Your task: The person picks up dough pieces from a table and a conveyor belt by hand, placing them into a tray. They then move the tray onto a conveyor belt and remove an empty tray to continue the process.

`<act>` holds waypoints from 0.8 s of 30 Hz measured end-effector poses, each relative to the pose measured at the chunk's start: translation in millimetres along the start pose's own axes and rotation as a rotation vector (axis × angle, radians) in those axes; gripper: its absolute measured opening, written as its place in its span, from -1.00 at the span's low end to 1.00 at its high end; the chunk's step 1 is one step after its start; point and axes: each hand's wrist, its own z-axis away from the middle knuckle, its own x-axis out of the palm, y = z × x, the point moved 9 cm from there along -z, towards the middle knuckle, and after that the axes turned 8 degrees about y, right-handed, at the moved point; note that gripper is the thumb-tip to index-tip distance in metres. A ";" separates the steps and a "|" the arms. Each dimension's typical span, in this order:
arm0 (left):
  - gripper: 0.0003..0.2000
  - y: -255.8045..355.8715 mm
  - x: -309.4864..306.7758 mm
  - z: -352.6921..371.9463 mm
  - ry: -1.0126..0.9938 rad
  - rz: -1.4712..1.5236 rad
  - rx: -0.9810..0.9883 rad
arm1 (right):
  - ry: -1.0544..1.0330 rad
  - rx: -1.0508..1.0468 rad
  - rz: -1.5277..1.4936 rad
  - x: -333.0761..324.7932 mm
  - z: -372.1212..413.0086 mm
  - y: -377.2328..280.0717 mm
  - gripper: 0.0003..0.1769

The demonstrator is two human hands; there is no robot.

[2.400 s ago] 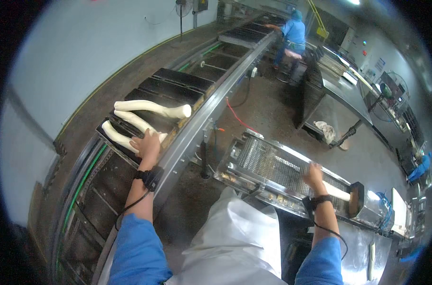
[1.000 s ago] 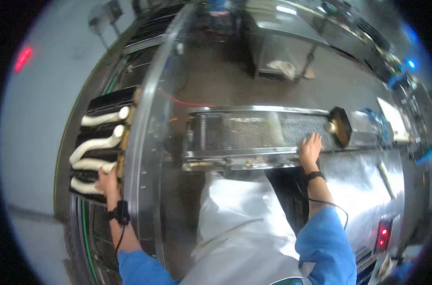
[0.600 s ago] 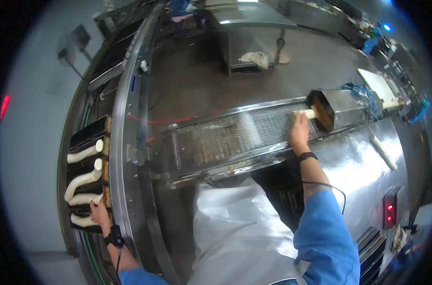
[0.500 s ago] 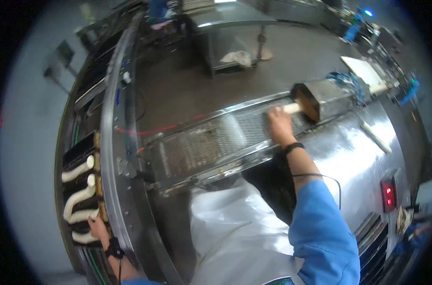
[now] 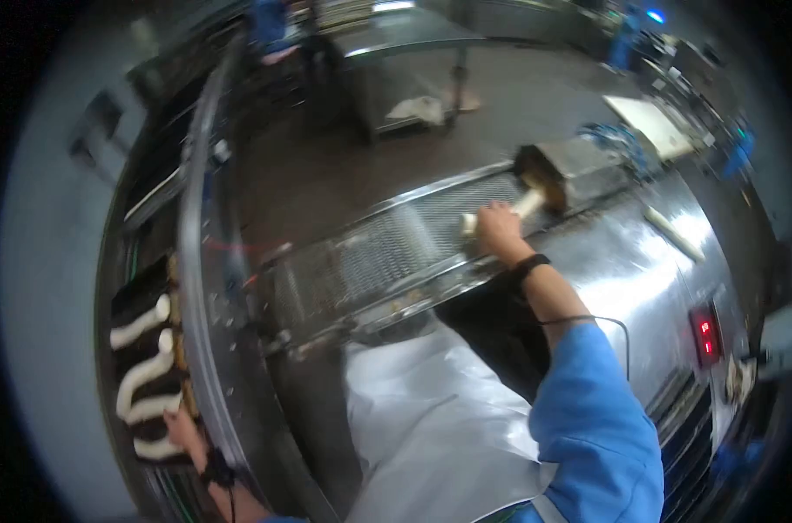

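Observation:
My right hand (image 5: 499, 228) is closed around a pale dough roll (image 5: 528, 202) above a mesh conveyor (image 5: 396, 240). One end of the roll shows left of my fingers; the other reaches the mouth of a metal housing (image 5: 592, 174). At the lower left, my left hand (image 5: 185, 433) rests beside dough pieces in dark pans, its fingers stretched out and slightly blurred. Nearest to it are a curved dough piece (image 5: 139, 383) and a lower dough piece (image 5: 156, 449), partly hidden by the hand. Above them lies a shorter dough roll (image 5: 141, 324).
A steel rail (image 5: 194, 261) runs between the pans and the mesh conveyor. Another dough roll (image 5: 673, 233) lies on the steel cover (image 5: 622, 257) at right, near a red digital display (image 5: 704, 335). A steel table (image 5: 405, 35) stands behind; people in blue are farther off.
My right hand has moved slightly left and down with the dough roll, whose end now shows past my fingers. My left hand has shifted slightly down from the dough end. The whole view has shifted a little.

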 end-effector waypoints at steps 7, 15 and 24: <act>-0.28 5.4 -52.5 49.4 -0.056 0.002 -0.214 | -0.120 -0.218 -1.149 -116.9 16.5 -132.5 -0.67; -0.28 -24.9 -75.4 66.6 -0.123 -0.017 -0.225 | -0.342 -0.993 -2.172 -343.5 111.0 -322.9 -0.28; -0.15 -33.4 -158.3 97.4 0.226 -0.026 -0.089 | -0.640 -0.803 -1.701 -229.5 194.3 -305.7 -0.30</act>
